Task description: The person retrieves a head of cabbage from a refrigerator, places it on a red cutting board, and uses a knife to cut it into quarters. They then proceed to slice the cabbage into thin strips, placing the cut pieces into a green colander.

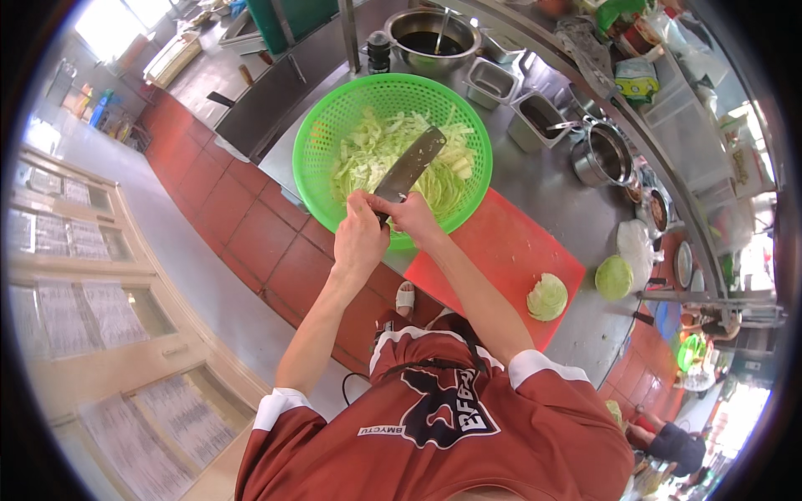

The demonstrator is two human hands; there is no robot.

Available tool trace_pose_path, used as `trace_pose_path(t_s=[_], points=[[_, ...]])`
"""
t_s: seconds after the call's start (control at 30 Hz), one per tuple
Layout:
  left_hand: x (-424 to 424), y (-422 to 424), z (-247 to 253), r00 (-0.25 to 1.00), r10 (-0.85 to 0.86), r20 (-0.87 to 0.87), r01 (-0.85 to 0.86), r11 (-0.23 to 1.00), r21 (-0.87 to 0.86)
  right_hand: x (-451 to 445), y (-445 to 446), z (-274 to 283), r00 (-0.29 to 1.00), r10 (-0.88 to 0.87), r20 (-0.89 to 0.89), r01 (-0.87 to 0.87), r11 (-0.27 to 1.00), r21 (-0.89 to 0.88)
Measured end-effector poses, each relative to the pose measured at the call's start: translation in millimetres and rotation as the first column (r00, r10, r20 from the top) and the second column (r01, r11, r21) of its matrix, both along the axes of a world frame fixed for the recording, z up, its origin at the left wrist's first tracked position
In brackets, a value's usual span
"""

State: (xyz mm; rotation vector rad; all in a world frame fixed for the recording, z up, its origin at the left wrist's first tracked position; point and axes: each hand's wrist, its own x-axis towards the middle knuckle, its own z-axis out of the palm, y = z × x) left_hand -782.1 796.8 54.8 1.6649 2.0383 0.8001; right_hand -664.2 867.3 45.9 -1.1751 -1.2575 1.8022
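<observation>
A broad-bladed cleaver (413,161) with a dark handle is held over the bright green plastic colander (301,150). My left hand (360,241) is closed around the handle. At the heel of the blade, my right hand (413,219) grips the cleaver, its fingers partly hidden. Small pale scraps cling to the blade near its tip. Shredded cabbage (369,150) lies heaped in the colander below. To the right, a red cutting board (495,250) carries a cut piece of cabbage (547,297).
A pale green cabbage (614,277) sits beside a white plastic bag (634,247) on the steel counter (532,181). Behind the colander stand a steel bowl of dark liquid (432,41) and several metal containers (492,81). Another person (677,448) is at lower right.
</observation>
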Motion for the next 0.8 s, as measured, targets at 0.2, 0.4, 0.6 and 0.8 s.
trace_pose_path(t_s=[0.2, 0.4, 0.6, 0.8], points=[[-2, -10, -8, 0.997, 0.051, 0.058, -0.043, 0.991, -0.123, 4, 33, -28, 0.978, -0.107, 0.180, 0.124, 0.988, -0.088], [-25, -70, 34, 0.984, 0.177, -0.018, -0.177, 0.960, -0.217, 39, 125, -50, 0.873, -0.316, 0.371, 0.322, 0.946, 0.048], [-42, -140, 15, 0.914, 0.349, 0.207, -0.351, 0.936, -0.029, 28, 108, -58, 0.382, -0.212, 0.900, -0.456, 0.804, 0.382], [10, -157, 14, 0.949, 0.131, 0.287, -0.135, 0.991, -0.008, 193, 30, -28, 0.599, -0.318, 0.735, -0.295, 0.766, 0.571]])
